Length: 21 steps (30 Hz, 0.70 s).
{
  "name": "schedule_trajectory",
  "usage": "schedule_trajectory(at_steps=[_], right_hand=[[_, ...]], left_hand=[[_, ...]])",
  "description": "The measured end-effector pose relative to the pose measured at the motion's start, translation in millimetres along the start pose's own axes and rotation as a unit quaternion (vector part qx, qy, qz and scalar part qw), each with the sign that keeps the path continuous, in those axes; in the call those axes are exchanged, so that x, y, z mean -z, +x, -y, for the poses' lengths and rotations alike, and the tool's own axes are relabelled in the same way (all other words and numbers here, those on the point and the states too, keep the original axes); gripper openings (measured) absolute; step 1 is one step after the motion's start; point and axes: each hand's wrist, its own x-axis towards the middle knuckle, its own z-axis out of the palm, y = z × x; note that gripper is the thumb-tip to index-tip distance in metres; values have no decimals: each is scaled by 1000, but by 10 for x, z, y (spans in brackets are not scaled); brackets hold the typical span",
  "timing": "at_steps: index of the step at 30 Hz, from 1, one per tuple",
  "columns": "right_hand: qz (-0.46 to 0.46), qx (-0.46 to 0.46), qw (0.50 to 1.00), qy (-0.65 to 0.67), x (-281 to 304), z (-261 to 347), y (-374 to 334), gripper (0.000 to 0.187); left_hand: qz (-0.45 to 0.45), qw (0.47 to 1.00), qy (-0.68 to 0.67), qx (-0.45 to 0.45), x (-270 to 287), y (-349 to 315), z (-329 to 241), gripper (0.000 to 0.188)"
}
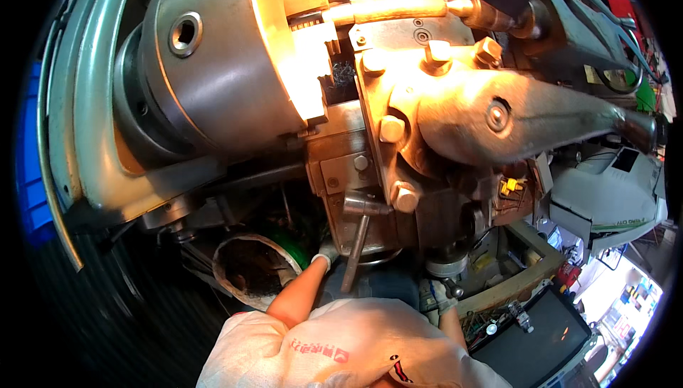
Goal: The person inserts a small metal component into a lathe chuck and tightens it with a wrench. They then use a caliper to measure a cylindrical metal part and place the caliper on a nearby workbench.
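Note:
My left hand (pixel 328 254), in a whitish glove, reaches in below the carriage of a metal lathe. Its fingers are hidden beside the carriage. My right hand (pixel 442 297), also gloved, is low at the carriage's right side, beside a ball-ended crank handle (pixel 454 287); its grip is not clear. Between the hands a metal lever (pixel 356 253) slants downward. Above stands the tool post (pixel 393 96) with square-headed bolts and a large clamp handle (pixel 548 114). Behind it, a bright shaft (pixel 402 8) runs from the big chuck (pixel 220 53) towards the tailstock (pixel 573 39).
A round tub (pixel 222 274) with dark contents stands to the left of my left forearm. At right are a metal tray (pixel 544 263), a dark flat panel (pixel 530 334) and a pale green machine housing (pixel 605 192). Strong light falls on the chuck jaws and tool post.

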Motion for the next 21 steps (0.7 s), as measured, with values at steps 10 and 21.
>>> schedule_trajectory(at_steps=[10, 21], right_hand=[[-54, 72, 989, 121, -540, -1061, 612, 36], [-136, 170, 887, -408, -127, -643, 602, 36]], left_hand=[[-87, 984, 93, 123, 423, -83, -44, 46], [-106, 992, 27, 61, 669, -462, -636, 57]])
